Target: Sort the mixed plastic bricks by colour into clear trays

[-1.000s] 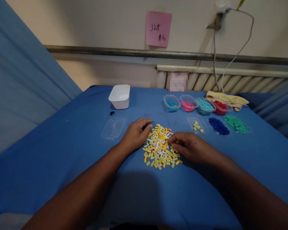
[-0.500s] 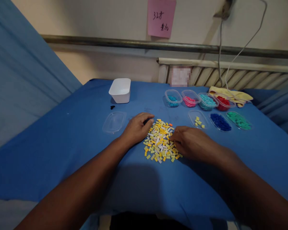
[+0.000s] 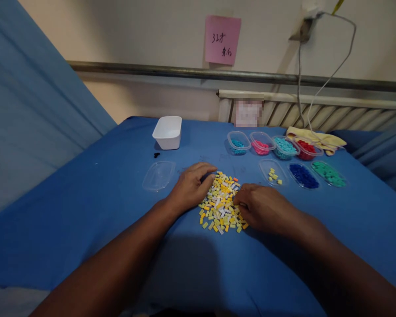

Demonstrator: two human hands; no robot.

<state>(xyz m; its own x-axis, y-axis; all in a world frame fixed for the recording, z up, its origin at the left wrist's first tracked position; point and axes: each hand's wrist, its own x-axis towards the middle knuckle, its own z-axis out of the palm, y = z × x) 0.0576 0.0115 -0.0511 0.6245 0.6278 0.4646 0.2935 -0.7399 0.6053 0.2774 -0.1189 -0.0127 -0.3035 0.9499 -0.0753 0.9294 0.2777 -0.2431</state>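
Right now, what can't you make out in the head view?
Head view:
Right hand: fingertips hidden by the curled hand; can't tell whether they pinch a brick.
Brick pile: lower bricks covered by upper ones.
Sheet at the radiator: text pixelated.
Black bits by the white tub: too small to identify.

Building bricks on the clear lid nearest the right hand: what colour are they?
Pale yellow bricks, best seen in the head view.

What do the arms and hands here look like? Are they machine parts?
No, they are a person's. The left hand and right hand are ungloved, with no rings I can make out. Both arms are bare as far as they show: no sleeves, watch or cables.
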